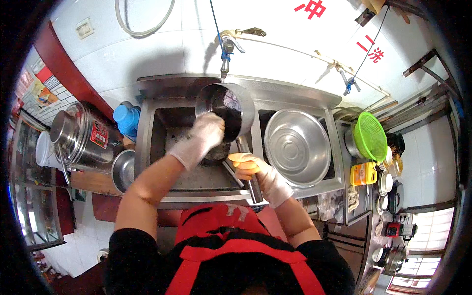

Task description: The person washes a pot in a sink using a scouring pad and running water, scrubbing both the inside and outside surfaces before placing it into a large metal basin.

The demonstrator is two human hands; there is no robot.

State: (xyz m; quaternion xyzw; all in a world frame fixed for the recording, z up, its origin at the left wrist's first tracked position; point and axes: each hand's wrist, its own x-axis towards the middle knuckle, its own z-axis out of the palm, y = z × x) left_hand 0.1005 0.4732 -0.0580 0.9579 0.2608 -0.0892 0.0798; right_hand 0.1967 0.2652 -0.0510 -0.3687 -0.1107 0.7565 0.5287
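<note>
A deep metal saucepan [247, 107] is tilted over the left sink basin [177, 136], below a wall tap [225, 61]. My right hand [254, 171], in a clear glove with orange showing at the fingers, is closed around the pan's tubular handle [254, 191]. My left hand [208, 132], in a clear glove, is at the pan's near rim, slightly blurred; its fingertips are partly hidden, and whether it holds anything is unclear. Another metal vessel [217, 153] with a handle [232, 173] lies in the basin beneath, mostly covered by my hands and the pan.
A large aluminium basin [297, 147] rests over the right sink. A metal bowl [124, 171], blue container [126, 118] and large steel pot [97, 147] stand left. To the right are a green colander [370, 136] and yellow jug [363, 174]. Another tap [346, 81] projects from the wall.
</note>
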